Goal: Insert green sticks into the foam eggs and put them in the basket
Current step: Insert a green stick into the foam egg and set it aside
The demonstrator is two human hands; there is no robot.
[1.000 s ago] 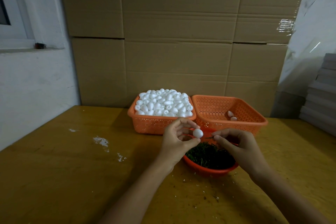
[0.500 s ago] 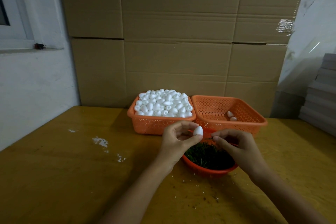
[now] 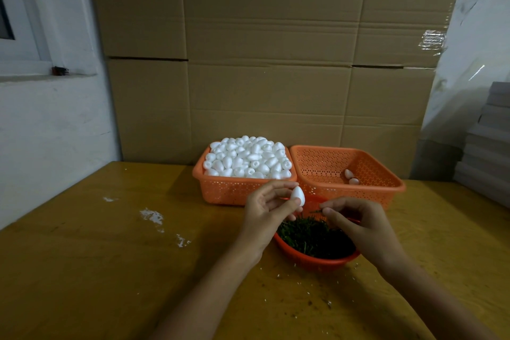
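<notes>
My left hand pinches a white foam egg between thumb and fingertips, point up, above the round orange bowl of green sticks. My right hand pinches a thin green stick whose tip points left toward the egg, a short gap away. Behind stand an orange basket heaped with foam eggs and a second orange basket holding two eggs.
The wooden table carries white foam crumbs at the left and small specks near the bowl. Cardboard boxes wall off the back. A white wall with a window sill is left; grey stacked sheets stand at the right.
My left hand has turned the egg upright and raised it slightly. My right hand has stayed near the bowl with the stick, shifting little.
</notes>
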